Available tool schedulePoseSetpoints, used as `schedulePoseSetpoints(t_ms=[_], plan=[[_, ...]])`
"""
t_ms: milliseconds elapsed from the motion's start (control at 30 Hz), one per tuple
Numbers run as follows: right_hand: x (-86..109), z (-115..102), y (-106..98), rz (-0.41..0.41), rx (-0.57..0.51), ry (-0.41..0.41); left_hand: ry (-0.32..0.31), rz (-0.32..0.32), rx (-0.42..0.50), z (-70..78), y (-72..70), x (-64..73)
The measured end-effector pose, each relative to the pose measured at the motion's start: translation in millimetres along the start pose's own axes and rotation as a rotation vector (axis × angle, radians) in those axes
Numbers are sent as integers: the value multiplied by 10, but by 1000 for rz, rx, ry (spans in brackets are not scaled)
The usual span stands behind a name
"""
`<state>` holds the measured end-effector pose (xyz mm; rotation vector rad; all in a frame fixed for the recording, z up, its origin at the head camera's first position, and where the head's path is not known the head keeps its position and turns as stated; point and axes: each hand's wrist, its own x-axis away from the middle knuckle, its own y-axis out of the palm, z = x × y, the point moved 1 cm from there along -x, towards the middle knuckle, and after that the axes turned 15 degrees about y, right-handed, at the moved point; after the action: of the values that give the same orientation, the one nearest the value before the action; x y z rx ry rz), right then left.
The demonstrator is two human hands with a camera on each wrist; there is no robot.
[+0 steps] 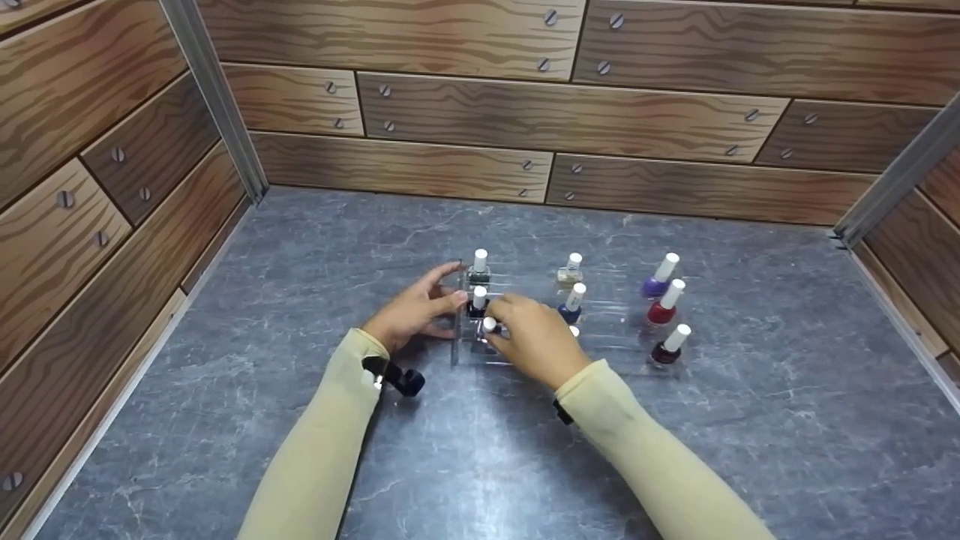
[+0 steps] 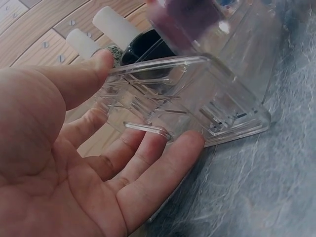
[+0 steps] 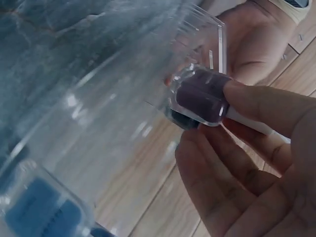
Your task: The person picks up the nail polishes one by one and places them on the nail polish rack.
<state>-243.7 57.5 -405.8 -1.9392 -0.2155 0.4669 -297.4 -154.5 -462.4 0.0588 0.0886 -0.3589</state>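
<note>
A dusky purple nail polish bottle (image 3: 202, 96) with a white cap is pinched between the thumb and fingers of my right hand (image 1: 544, 341). It is over the front left of a clear stepped rack (image 2: 237, 96). My left hand (image 1: 411, 311) rests against the rack's left end, thumb at the upper rim and fingers spread along the side. Just behind the held bottle stands a black nail polish bottle (image 2: 145, 49), and behind that a dark glittery one (image 1: 479, 276). Whether the held bottle touches the rack is unclear.
Mid-rack stand a pale glittery bottle (image 1: 569, 276) and a blue one (image 1: 570, 312); another white cap (image 1: 574, 331) shows beside my right hand. To the right are purple (image 1: 655, 286), red (image 1: 661, 311) and dark (image 1: 665, 352) bottles. Wood-patterned walls (image 1: 450, 112) enclose the grey marbled tabletop (image 1: 465, 480).
</note>
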Motion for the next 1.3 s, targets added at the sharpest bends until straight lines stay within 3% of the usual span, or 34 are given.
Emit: schedulePoseSetpoints(t_ms=[300, 567, 933, 1100, 1300], plan=[[-12, 13, 58, -1, 58, -45, 6, -11, 17, 30, 39, -18], [37, 47, 118, -2, 35, -15, -3, -24, 47, -21, 114, -43], [78, 73, 110, 32, 87, -34, -10, -42, 56, -33, 163, -80], [112, 78, 46, -8, 48, -1, -12, -38, 47, -39, 135, -67], [280, 167, -195, -41, -41, 69, -22, -21, 32, -72, 50, -2]])
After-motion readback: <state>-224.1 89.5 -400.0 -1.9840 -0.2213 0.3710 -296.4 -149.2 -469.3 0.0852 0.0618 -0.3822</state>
